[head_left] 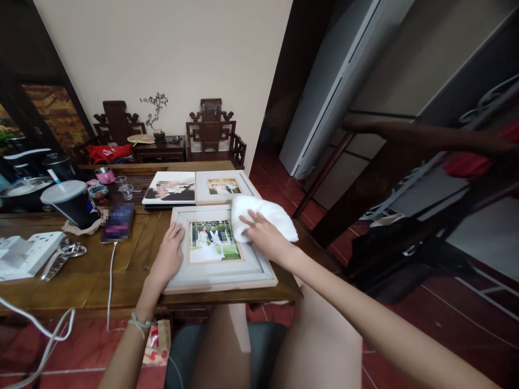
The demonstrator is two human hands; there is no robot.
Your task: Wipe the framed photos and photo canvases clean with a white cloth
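Observation:
A picture frame (221, 278) with a pale, wide border and a wedding photo (214, 241) lies flat near the table's front edge. My left hand (168, 251) rests along its left border, fingers stretched out, thumb not clearly visible. Over the frame's upper right corner, my right hand (263, 235) presses a folded white cloth (270, 208), with its fingers on top of the fabric. Just behind are a second pale frame (249, 186) with a photo and, to its left, a white-edged photo album or panel (170, 186). The cloth hides part of the near frame's right border.
A phone (117, 222) on a white cable, a dark cup with lid and straw (68, 202), a power strip (34, 254) and a pink mug (104, 175) stand on the wooden table (138, 281) to the left. A wooden railing (417, 135) rises at the right.

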